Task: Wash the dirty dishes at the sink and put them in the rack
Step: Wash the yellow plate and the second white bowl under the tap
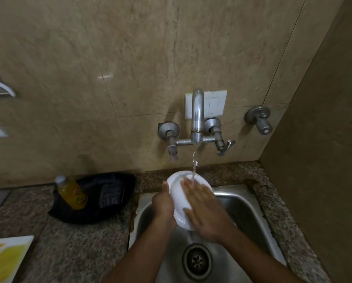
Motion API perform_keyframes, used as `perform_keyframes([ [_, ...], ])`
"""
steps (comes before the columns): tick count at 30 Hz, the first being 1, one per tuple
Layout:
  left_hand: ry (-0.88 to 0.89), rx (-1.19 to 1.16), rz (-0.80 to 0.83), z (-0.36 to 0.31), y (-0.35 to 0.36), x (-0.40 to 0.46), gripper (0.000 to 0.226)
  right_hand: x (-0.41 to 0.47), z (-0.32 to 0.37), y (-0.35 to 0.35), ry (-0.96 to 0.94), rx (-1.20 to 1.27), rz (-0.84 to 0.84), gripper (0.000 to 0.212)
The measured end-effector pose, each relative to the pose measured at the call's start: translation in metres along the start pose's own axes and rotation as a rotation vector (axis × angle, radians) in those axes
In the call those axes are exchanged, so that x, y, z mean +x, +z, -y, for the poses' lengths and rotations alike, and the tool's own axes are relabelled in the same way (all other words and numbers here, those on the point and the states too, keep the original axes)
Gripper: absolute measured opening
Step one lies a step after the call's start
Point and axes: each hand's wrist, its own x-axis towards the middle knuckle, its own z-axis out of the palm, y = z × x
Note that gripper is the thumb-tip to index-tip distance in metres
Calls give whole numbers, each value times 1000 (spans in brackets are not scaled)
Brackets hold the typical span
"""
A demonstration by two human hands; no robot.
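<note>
**A white plate gets rinsed under the tap**

A round white plate (179, 198) is held tilted over the shiny steel sink (250, 209), right under the silver wall tap (197, 115). Water (195, 160) runs down from the tap and lands on the top part of the plate and on the fingers there.

The left hand (163, 203) holds the plate by its left edge. The thumb sits on the rim and the other fingers curl round behind, so that hand has a firm hold. The right hand (203, 209) lies flat on the face of the plate. Its fingers are straight and spread out, pressing on the plate and not curled round it.

Below the plate, at the bottom of the sink, is the round dark drain (197, 261).

The sink sits in a speckled grey stone counter (73, 248). To the left of the sink lies a dark cloth (107, 201) with a plastic bottle of yellow liquid (72, 193) on it. The label on the bottle is too blurry to read. Far left of the sink, at the near edge, is a white board with yellow and orange stains (5, 258).

Behind the sink is a wall of big tan tiles (109, 68). A white switch plate (213, 105) is on the wall just behind the tap, and a round metal valve knob (260, 119) is to the right of it.
</note>
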Motion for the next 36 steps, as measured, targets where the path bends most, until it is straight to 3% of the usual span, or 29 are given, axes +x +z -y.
perform_keyframes([
  [3,34,80,23,3,7,-7,41,20,-13,2,378,70,-70,74],
  [4,43,60,26,1,11,-7,40,27,-8,1,387,42,-101,73],
  [8,98,-6,43,-15,16,-6,49,15,9,-7,12,-3,-44,67],
  [9,105,-7,68,-13,16,-9,49,13,1,-6,39,17,-62,66],
  [12,88,-40,110,-8,19,-16,44,33,-21,-8,408,83,-147,77],
  [13,81,-42,102,-4,19,-11,46,40,-18,-9,440,60,-159,75],
  [17,42,-110,74,-13,14,4,49,27,10,-10,18,35,-67,66],
  [18,40,-132,66,-11,11,4,50,20,3,-8,-4,41,-59,64],
  [22,65,-114,77,1,10,-7,49,34,-14,-6,428,69,-106,69],
  [23,61,-107,81,-1,10,-8,44,37,-8,-5,417,41,-106,70],
  [27,36,-125,73,-17,6,-14,37,13,4,-6,27,-46,-45,68],
  [32,16,-126,120,-10,11,-23,47,21,-17,-4,410,52,-111,72],
  [34,-4,-133,105,-16,9,-20,48,18,-15,-7,278,15,-106,69],
  [36,-20,-167,109,-22,3,-16,47,0,-30,-7,197,132,-109,66],
])
